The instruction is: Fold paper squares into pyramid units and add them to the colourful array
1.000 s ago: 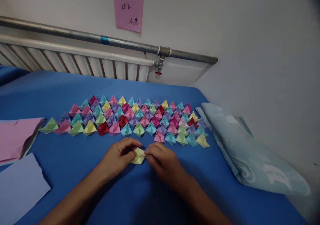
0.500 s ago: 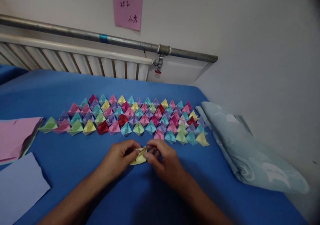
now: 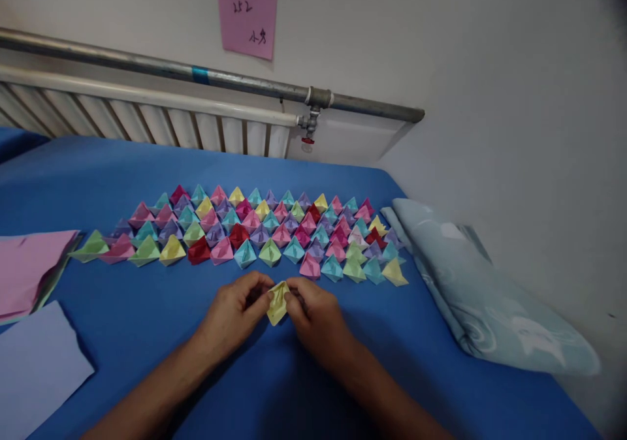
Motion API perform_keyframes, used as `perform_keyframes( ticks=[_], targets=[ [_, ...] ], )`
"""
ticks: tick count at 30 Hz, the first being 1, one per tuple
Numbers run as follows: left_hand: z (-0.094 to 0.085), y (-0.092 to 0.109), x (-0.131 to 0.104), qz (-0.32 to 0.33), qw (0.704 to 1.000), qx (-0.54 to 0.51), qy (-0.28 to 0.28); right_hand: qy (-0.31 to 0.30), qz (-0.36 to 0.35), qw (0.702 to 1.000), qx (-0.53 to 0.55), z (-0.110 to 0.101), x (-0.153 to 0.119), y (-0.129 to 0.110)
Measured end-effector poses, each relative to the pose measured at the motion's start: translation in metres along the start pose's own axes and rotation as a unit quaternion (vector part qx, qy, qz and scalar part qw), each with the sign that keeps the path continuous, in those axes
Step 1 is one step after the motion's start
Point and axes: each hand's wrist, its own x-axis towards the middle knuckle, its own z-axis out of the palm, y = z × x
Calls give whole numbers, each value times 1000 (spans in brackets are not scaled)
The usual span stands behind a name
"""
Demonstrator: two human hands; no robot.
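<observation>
Between my two hands is a small yellow paper boat [image 3: 277,304], its folds facing me and its middle slightly opened out. My left hand [image 3: 238,306] pinches its left side between thumb and fingers. On the right side, my right hand [image 3: 316,309] grips it the same way, thumb in front. Just beyond my fingers, rows of folded paper boats [image 3: 270,252] in pink, blue, green, purple, red and yellow stand on the blue surface [image 3: 220,388]. The fingers behind the yellow paper are partly hidden.
At the left lie a stack of pink paper [image 3: 32,270] and a purple sheet [image 3: 42,368]. A folded pale-teal cloth [image 3: 490,296] rests at the right. Along the back wall run a radiator [image 3: 161,117] and a metal pipe [image 3: 255,83], below a pink note [image 3: 247,15].
The yellow paper has turned from lying sideways to a more upright diamond facing me. My right hand has closed onto its right side. The view has shifted slightly.
</observation>
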Motion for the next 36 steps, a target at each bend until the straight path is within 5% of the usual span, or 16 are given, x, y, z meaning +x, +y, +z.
perform_keyframes(
  ticks=[6, 36],
  targets=[
    [3, 3, -2, 78, 994, 80, 13, -8, -17, 999, -42, 2, 0, -1],
    [2, 7, -1, 7, 1000, 1, -20, 8, -9, 1000, 13, 3, 0, -2]
  ],
)
